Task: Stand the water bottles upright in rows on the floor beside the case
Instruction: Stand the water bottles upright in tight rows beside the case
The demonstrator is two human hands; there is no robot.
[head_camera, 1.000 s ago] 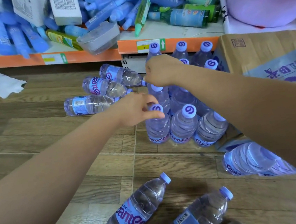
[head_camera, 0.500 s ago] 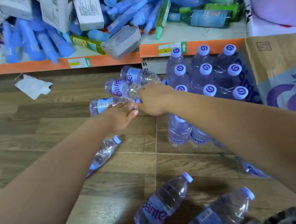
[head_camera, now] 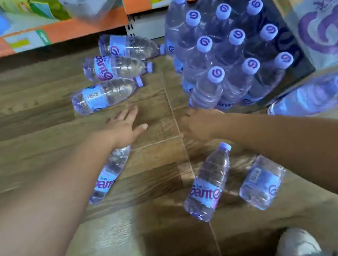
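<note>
The block (head_camera: 235, 37) of standing bottles has four rows of three. It sits on the floor (head_camera: 43, 136), right against the case (head_camera: 323, 15). More bottles lie flat around the block. There are three bottles (head_camera: 116, 67) to its left and a blurry bottle (head_camera: 313, 96) by its near right corner. A pair (head_camera: 210, 183) lies in front of the block, nearer the person. One bottle (head_camera: 109, 177) is partly under the left arm.

I think the job is more than half done, and this is the reach for the next bottle. The left hand (head_camera: 125, 125) is wide, with fingers spread, and holds nothing. It is over the floor left of the block, near the closest of the three bottles. The right hand (head_camera: 198, 125) is just by the block's front corner. Its fingers are hidden, so I cannot tell if it is wide or closed.

The next move is likely to grab a flat bottle round its middle and tip it up, cap on top. Then it goes down touching the block, to start a new row.

The bottles are clear, thin plastic with ridges. They are round, so they may roll. Their caps are purple and the labels are blue with purple print. The case is brown cardboard with purple print. The floor is smooth, wood-look planks.
</note>
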